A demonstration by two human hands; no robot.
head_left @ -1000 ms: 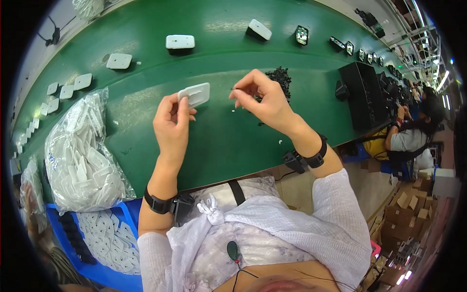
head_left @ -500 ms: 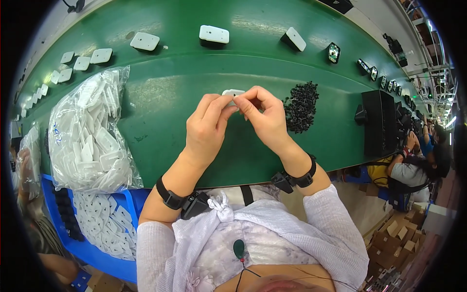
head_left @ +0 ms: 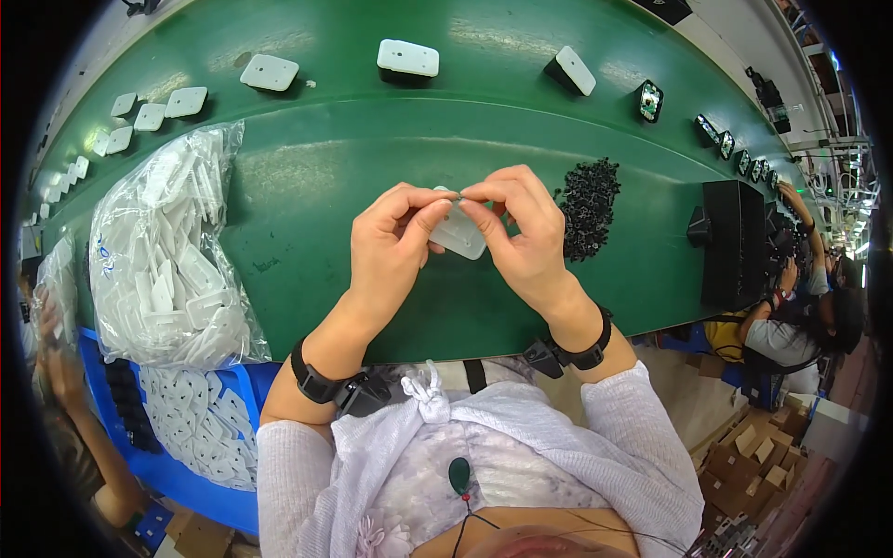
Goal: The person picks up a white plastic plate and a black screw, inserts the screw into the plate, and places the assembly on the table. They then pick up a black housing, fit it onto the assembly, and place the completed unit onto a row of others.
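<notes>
Here we count one white plate (head_left: pixel 463 243) above the counter (head_left: pixel 298 270), our left hand (head_left: pixel 383 244) gripping it; whether our right hand (head_left: pixel 530 240), at its upper edge, grasps anything we cannot tell, fingertips blocking the view. Around: one black pile (head_left: pixel 590 209), one blue bin (head_left: pixel 200 500), one large clear bag (head_left: pixel 172 270).

Free tabletop (head_left: pixel 372 139) ahead, pile (head_left: pixel 589 209) (height unclear) beside right hand (head_left: pixel 526 228)
</notes>
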